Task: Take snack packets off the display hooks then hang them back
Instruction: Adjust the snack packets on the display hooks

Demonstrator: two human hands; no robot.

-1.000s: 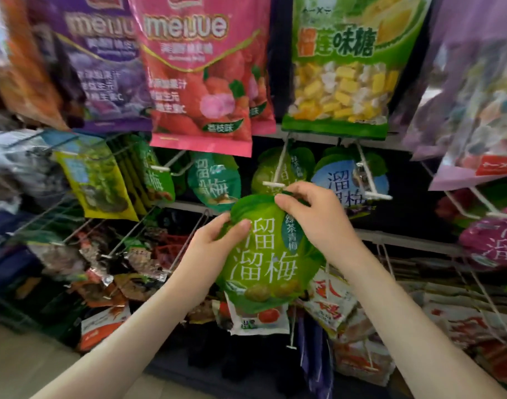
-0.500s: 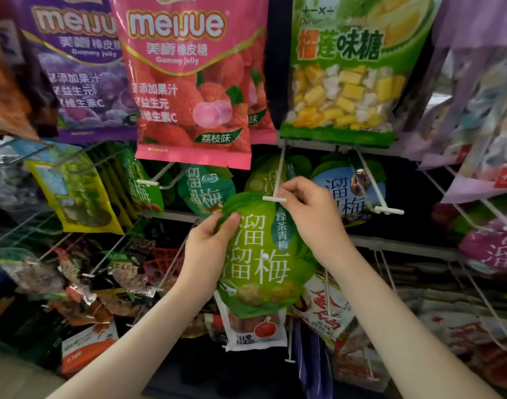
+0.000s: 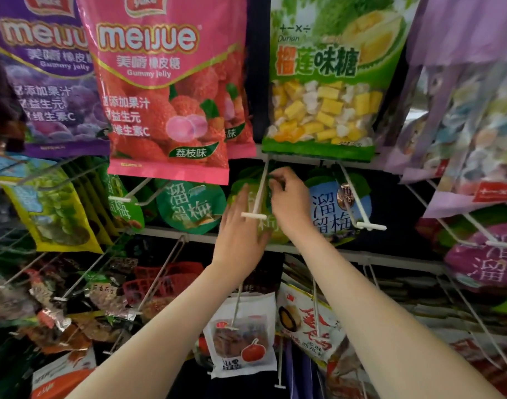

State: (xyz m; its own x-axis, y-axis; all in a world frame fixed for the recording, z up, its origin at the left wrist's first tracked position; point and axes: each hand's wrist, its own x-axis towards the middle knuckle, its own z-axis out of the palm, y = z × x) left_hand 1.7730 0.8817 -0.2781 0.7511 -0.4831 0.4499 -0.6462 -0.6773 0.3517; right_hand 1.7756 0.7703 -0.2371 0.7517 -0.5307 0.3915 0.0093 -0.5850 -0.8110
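A round light-green plum snack packet (image 3: pixel 264 229) hangs far back on a white display hook (image 3: pixel 259 194), under the top row of bags. My right hand (image 3: pixel 289 203) pinches the packet's top edge beside the hook rod. My left hand (image 3: pixel 240 234) lies flat against the packet's front with straight fingers. Both hands hide most of the packet. The hook's white T-shaped tip sticks out in front of my left hand.
A pink gummy jelly bag (image 3: pixel 165 90) and a green durian candy bag (image 3: pixel 324 82) hang just above. A darker green packet (image 3: pixel 188 208) and a blue packet (image 3: pixel 330 208) hang on neighbouring hooks. More hooks with snack packets (image 3: pixel 243 335) jut out below my arms.
The green packet has gone from in front of the hook tip onto the rod and slid back along it. Both hands moved up and away with it, and my left hand flattened.
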